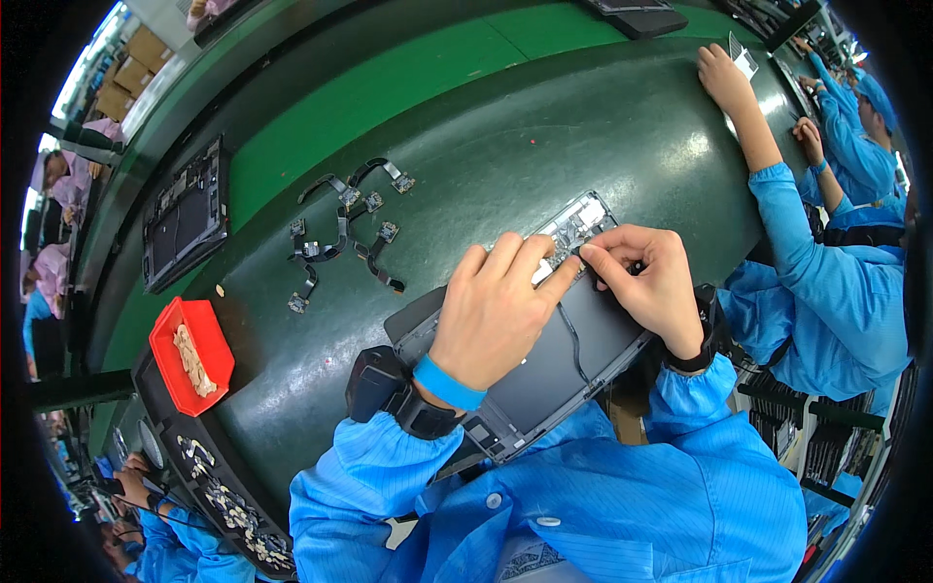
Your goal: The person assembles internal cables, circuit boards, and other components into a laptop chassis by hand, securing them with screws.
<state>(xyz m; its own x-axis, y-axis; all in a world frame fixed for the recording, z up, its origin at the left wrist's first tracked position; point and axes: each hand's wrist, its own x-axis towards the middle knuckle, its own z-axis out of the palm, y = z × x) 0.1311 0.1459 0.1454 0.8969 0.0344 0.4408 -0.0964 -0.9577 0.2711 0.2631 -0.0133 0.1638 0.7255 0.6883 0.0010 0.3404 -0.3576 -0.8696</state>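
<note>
An opened, dark, flat electronic device [530,384] lies tilted before me, its inside showing. A circuit board [585,216] runs along its far end, and a thin black cable [573,340] crosses its dark panels. My left hand [496,316] lies over the left part of the device, fingers stretched out with their tips at the board. At the board's near edge, my right hand [649,282] is closed in a pinch, thumb against forefinger. Whatever sits between those fingertips is too small to make out. Both wrists carry black straps with dark modules; a blue band circles the left one.
Several small boards with black flex cables [342,228] lie on the dark green bench [466,146]. Leftward are a red bin [222,345] holding tan pieces, a black tray [146,384] of small parts, and another opened device [185,223]. A co-worker's hand [727,83] reaches in at right.
</note>
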